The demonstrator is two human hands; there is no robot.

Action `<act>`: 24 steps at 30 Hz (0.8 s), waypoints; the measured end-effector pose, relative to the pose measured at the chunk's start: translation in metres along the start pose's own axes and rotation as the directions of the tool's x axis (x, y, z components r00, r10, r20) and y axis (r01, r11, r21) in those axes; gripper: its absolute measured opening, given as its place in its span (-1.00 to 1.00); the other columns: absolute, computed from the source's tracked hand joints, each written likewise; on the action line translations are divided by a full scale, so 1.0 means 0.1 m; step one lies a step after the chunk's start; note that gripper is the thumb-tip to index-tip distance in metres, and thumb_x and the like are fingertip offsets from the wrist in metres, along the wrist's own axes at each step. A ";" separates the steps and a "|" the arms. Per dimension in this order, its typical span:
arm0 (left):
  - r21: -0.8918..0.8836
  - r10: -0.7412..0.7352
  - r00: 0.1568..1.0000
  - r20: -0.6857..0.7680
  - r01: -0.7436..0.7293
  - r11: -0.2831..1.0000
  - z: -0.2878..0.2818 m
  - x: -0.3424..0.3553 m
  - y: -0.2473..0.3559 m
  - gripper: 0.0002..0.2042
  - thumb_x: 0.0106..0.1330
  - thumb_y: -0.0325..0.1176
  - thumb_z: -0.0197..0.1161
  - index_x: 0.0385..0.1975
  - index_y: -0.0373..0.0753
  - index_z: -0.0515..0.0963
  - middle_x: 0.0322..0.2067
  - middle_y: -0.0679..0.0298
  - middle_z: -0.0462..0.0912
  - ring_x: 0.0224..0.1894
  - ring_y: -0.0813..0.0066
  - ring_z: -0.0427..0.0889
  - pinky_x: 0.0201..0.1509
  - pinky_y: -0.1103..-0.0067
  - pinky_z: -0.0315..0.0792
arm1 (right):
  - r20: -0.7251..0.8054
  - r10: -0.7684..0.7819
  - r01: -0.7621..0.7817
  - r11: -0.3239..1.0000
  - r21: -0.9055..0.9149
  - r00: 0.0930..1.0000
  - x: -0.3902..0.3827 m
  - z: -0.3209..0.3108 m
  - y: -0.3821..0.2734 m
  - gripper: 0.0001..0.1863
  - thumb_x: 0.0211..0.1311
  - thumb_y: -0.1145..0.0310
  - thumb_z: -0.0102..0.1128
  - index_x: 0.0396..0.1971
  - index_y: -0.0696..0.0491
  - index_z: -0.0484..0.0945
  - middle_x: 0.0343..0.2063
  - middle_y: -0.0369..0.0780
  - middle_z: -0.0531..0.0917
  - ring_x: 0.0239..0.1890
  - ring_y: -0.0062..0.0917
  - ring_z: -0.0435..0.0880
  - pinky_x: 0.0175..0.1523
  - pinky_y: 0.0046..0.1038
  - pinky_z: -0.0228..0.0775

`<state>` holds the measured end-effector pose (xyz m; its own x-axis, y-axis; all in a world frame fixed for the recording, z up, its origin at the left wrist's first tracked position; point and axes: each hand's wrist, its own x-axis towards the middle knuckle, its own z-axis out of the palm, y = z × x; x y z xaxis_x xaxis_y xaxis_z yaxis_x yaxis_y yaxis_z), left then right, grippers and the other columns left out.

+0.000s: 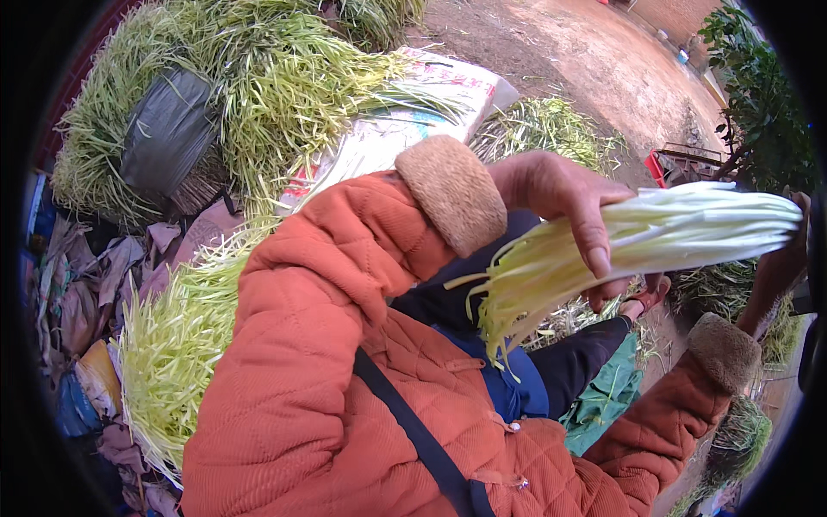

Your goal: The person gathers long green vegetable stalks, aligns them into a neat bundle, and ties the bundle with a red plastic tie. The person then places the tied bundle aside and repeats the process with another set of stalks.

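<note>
A long bunch of pale white-and-yellow leafy stalks (655, 233) lies sideways across my front. My left hand (573, 224) is closed on its loose yellow end, thumb across the top and fingertips underneath. My right hand (788, 241) is at the white end near the right rim, wrapped round it and partly hidden by the stalks. Both arms wear quilted orange sleeves with furry cuffs. A loose heap of similar yellow stalks (168, 370) lies to my left, beside my sleeve.
Large piles of stalks (284, 86) with dark plastic (168, 129) stand at the upper left, beside a white printed sack (452, 86). Crumpled cloths (82, 302) lie at far left. A leafy plant (754, 112) and a red metal object (656, 168) are at upper right. Green sheeting (603, 401) lies by my leg.
</note>
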<state>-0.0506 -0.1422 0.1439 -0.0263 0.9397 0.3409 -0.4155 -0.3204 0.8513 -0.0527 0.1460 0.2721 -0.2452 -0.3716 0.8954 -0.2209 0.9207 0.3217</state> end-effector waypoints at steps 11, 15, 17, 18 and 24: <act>-0.310 -0.428 0.072 -0.901 0.585 0.749 1.52 -3.12 0.59 -0.33 -0.10 -0.41 0.51 0.06 -0.36 0.32 -0.29 0.12 0.63 -0.26 0.40 0.65 -0.15 0.46 0.54 | 0.317 -0.200 -0.127 0.629 0.767 0.927 -0.54 2.05 -4.12 -0.88 0.20 0.38 0.00 -0.53 0.00 0.44 -0.59 -0.25 0.52 -0.48 -0.40 0.56 -0.29 -0.25 0.28; -0.429 -0.393 -0.175 -0.903 0.443 0.787 1.40 -3.57 -0.26 -0.38 -0.05 -0.37 0.45 0.05 -0.32 0.35 -0.27 0.27 0.59 -0.24 0.49 0.59 -0.11 0.58 0.47 | 0.500 -0.447 -0.207 0.556 0.805 0.742 -0.95 2.22 -4.89 -0.95 0.13 0.35 0.07 -0.43 -0.04 0.46 -0.46 -0.21 0.55 -0.31 -0.30 0.55 -0.12 -0.15 0.22; -0.367 -0.359 -0.101 -0.928 0.415 0.833 1.37 -3.67 -0.48 -0.39 -0.03 -0.37 0.46 0.07 -0.31 0.38 -0.27 0.24 0.61 -0.21 0.57 0.58 -0.08 0.57 0.45 | 0.410 -0.474 -0.135 0.512 0.848 0.780 -1.06 2.31 -4.97 -0.95 0.14 0.36 0.05 -0.39 -0.04 0.44 -0.48 -0.24 0.54 -0.34 -0.31 0.54 -0.11 -0.17 0.22; -0.365 -0.390 -0.028 -0.920 0.419 0.831 1.35 -3.73 -0.52 -0.39 -0.02 -0.35 0.46 0.07 -0.31 0.38 -0.25 0.23 0.61 -0.19 0.56 0.57 -0.06 0.57 0.45 | 0.364 -0.481 -0.106 0.483 0.869 0.798 -1.09 2.36 -4.96 -0.94 0.13 0.38 0.04 -0.38 -0.04 0.43 -0.49 -0.24 0.53 -0.36 -0.31 0.53 -0.12 -0.20 0.23; -0.220 -0.490 0.350 -0.798 0.588 0.778 1.47 -3.63 -0.46 -0.27 0.05 -0.14 0.45 0.20 -0.30 0.28 -0.08 0.15 0.57 -0.04 0.44 0.50 0.07 0.52 0.36 | 0.157 -0.544 -0.039 0.221 0.974 0.824 -0.92 2.29 -4.64 -0.83 -0.03 0.38 0.09 -0.37 -0.03 0.42 -0.49 -0.27 0.43 -0.35 -0.35 0.45 -0.20 -0.37 0.28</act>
<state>0.1116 -0.4867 0.0397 -0.5312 0.5814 -0.6163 -0.5391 0.3292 0.7752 -0.1443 -0.2739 -0.0302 -0.2298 -0.8258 0.5150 -0.9592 0.1025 -0.2636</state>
